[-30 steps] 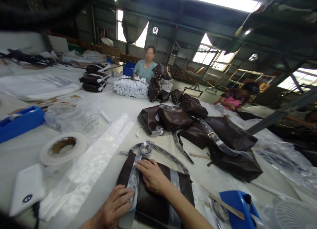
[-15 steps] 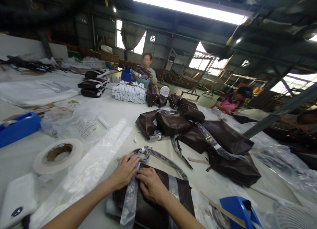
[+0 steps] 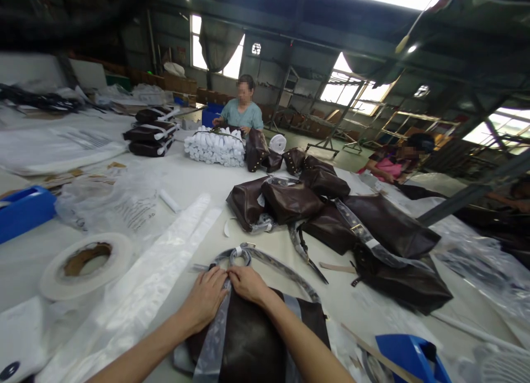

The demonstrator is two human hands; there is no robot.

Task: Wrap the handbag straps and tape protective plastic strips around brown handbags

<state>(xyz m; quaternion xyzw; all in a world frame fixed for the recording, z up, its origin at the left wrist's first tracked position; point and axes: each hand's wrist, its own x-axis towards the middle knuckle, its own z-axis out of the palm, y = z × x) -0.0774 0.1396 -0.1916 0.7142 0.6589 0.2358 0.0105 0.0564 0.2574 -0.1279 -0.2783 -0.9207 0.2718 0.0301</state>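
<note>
A dark brown leather bag [image 3: 252, 344] lies flat on the white table right in front of me. A clear plastic strip [image 3: 215, 333] runs down its left side. My left hand [image 3: 205, 300] rests palm down on that strip, fingers together. Beside it, my right hand [image 3: 247, 283] presses the bag's top edge, and the fingertips of both hands meet there. The bag's plastic-wrapped strap [image 3: 265, 257] loops out on the table just beyond my hands.
Several more brown bags [image 3: 331, 217] lie piled to the right. A large tape roll [image 3: 85, 264], long plastic sleeves [image 3: 165, 245] and a blue tray [image 3: 25, 211] are on the left, a blue tape dispenser [image 3: 414, 358] bottom right. One person sits at the far end [image 3: 242, 112], another at the right [image 3: 397, 159].
My left hand slid up the plastic strip from the bag's lower edge to its top, meeting my right hand, which also moved slightly up. The far person lowered a bag.
</note>
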